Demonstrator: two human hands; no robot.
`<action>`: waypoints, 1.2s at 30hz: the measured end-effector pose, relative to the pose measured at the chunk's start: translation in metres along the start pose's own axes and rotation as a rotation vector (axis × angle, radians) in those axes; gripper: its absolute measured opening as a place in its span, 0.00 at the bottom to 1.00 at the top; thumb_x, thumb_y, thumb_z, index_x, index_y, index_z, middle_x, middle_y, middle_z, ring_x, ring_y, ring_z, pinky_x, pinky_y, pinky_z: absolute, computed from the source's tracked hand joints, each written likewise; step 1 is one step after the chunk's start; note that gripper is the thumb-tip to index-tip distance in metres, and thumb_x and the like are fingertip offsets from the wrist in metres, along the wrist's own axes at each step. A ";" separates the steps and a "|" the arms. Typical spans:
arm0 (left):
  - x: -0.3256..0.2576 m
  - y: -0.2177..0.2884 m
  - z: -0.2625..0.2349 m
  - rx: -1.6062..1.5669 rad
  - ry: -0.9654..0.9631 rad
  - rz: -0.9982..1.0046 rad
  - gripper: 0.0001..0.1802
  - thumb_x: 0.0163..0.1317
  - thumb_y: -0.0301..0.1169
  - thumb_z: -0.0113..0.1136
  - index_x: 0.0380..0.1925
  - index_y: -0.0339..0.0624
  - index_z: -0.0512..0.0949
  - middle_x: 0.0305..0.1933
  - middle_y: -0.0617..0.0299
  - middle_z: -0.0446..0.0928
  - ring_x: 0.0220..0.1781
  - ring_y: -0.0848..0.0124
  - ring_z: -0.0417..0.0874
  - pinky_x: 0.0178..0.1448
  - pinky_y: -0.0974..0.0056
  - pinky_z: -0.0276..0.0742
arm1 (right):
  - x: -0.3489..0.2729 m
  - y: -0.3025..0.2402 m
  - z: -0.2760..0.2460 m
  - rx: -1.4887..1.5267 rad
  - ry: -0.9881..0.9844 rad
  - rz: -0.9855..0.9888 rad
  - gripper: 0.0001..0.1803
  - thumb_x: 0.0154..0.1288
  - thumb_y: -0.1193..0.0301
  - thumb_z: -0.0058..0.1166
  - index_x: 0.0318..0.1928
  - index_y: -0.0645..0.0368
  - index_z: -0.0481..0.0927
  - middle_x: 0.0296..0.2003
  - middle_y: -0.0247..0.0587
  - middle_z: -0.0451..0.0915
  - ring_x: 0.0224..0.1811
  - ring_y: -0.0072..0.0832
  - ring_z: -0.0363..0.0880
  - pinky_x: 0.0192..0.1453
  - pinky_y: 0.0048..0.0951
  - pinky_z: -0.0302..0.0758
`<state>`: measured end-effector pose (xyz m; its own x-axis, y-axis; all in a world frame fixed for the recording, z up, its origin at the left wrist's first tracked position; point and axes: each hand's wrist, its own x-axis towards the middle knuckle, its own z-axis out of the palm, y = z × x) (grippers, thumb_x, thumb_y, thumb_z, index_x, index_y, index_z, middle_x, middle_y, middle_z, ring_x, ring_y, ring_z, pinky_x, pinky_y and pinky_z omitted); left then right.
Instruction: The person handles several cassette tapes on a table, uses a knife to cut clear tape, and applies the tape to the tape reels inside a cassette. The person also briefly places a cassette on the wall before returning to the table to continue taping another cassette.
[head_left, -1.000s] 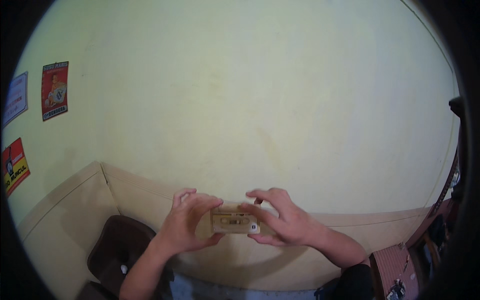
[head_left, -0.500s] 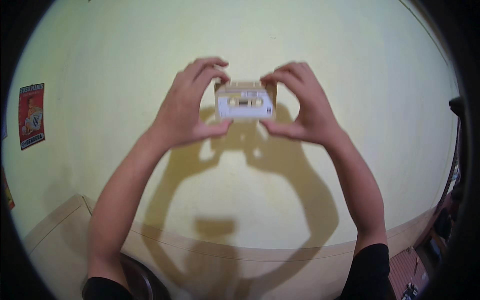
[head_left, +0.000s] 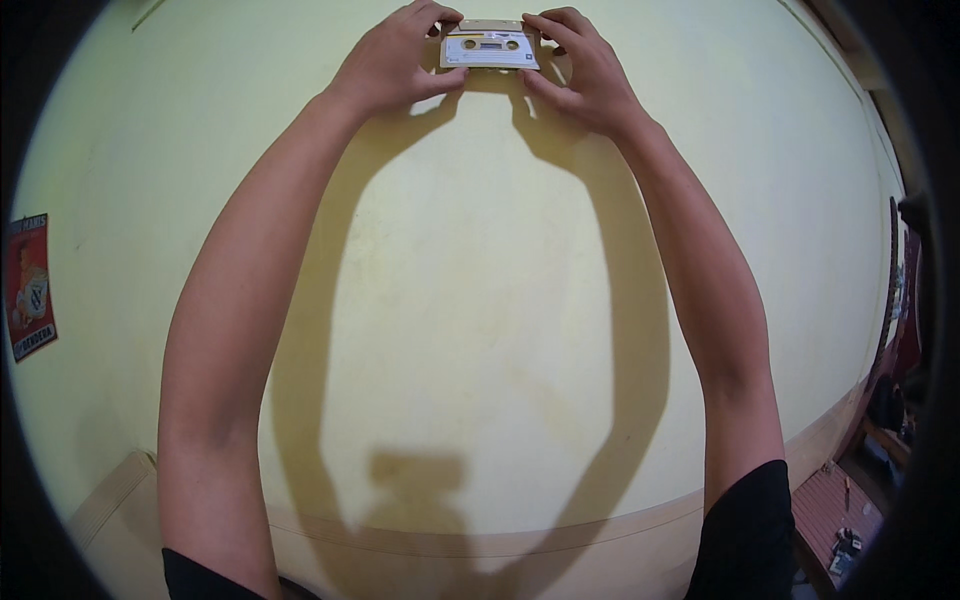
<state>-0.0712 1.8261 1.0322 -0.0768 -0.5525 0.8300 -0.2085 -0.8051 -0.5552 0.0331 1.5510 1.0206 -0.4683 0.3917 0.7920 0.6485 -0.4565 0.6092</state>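
A cassette tape (head_left: 490, 56) with a pale label and two reel holes is held up near the top of the view, its long side level, in front of the wall. My left hand (head_left: 398, 62) pinches its left end, fingertips on the upper edge and thumb on the lower one. At the other end, my right hand (head_left: 585, 75) grips it the same way. Both arms are stretched upward, in short black sleeves.
Behind the cassette rises a pale yellow-green wall (head_left: 480, 280) bearing shadows of my arms. A red poster (head_left: 32, 285) hangs at the far left. Along the bottom runs a beige padded edge (head_left: 420, 545). A reddish striped surface (head_left: 835, 510) with small items lies at lower right.
Both hands have lifted the cassette higher, from the upper middle to the top edge of the view. The grip is unchanged, and the arms are straighter. The poster now sits lower and farther left.
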 end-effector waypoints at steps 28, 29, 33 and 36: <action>-0.001 0.026 -0.013 -0.164 0.037 -0.244 0.63 0.65 0.42 0.83 0.87 0.38 0.47 0.74 0.36 0.77 0.79 0.44 0.78 0.90 0.39 0.70 | 0.004 -0.011 -0.024 0.074 0.024 0.133 0.50 0.74 0.70 0.66 0.88 0.65 0.52 0.71 0.67 0.79 0.72 0.56 0.82 0.80 0.53 0.80; -0.001 0.026 -0.014 -0.181 0.041 -0.216 0.61 0.65 0.41 0.82 0.86 0.39 0.50 0.74 0.36 0.77 0.79 0.44 0.78 0.90 0.39 0.70 | 0.005 -0.011 -0.024 0.058 0.027 0.120 0.49 0.74 0.70 0.66 0.88 0.64 0.54 0.71 0.66 0.79 0.72 0.56 0.83 0.80 0.53 0.80; 0.002 0.024 -0.016 -0.239 0.032 -0.152 0.49 0.66 0.40 0.81 0.81 0.42 0.62 0.72 0.37 0.77 0.79 0.47 0.78 0.90 0.40 0.72 | 0.005 -0.013 -0.028 0.061 0.046 0.109 0.40 0.74 0.71 0.66 0.82 0.62 0.67 0.67 0.64 0.82 0.70 0.54 0.83 0.78 0.52 0.81; -0.009 0.021 -0.014 -0.234 0.016 -0.186 0.40 0.66 0.40 0.81 0.73 0.43 0.71 0.70 0.41 0.76 0.78 0.49 0.78 0.90 0.41 0.73 | 0.006 -0.018 -0.019 0.016 0.035 0.092 0.34 0.73 0.72 0.65 0.77 0.62 0.73 0.64 0.62 0.83 0.69 0.52 0.83 0.77 0.50 0.82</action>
<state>-0.0882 1.8174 1.0140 -0.0314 -0.3952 0.9181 -0.4390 -0.8197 -0.3679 0.0071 1.5461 1.0149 -0.4268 0.3206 0.8456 0.6992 -0.4761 0.5334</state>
